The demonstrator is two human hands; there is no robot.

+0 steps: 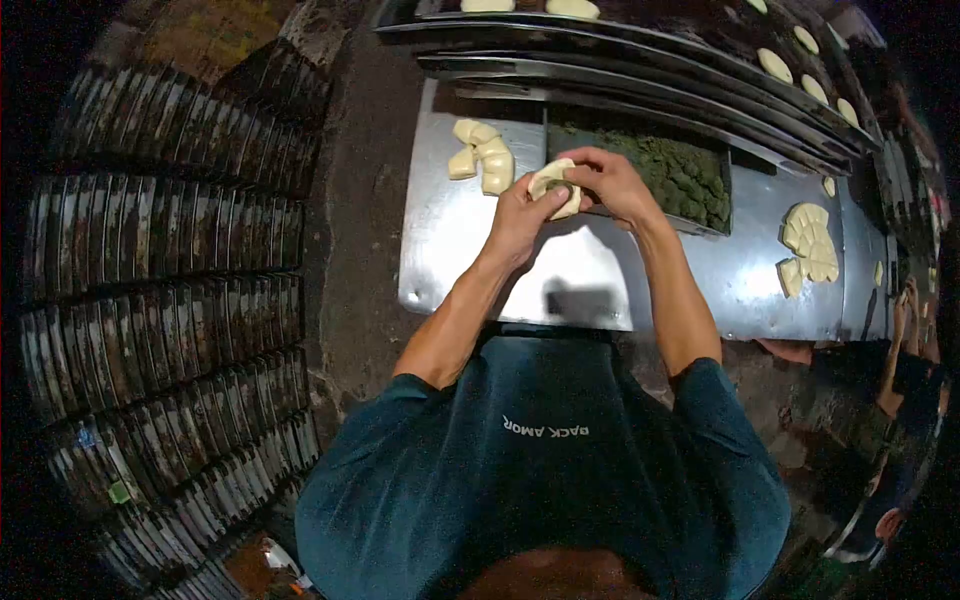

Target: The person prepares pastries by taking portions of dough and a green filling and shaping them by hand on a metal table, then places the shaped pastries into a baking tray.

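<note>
Between my two hands is a flattened round of pale dough (545, 180), cupped with some green filling showing in its middle. My left hand (520, 220) grips it from the left, the thumb pressed at the filling. My right hand (612, 185) pinches the dough's upper right edge. Just behind my hands lies a rectangular metal tray (728, 205) of crumbly dark green filling (660, 165). Several cut dough pieces (490, 155) rest on the steel table (455, 250) to the left of my hands.
Stacked dark baking trays (640, 75) line the table's far side; oval dough pieces (775, 66) lie on the top one. More cut dough (812, 242) sits at right. Racks of dark trays or moulds (170, 235) fill the left. Another person's arm (893, 370) shows at far right.
</note>
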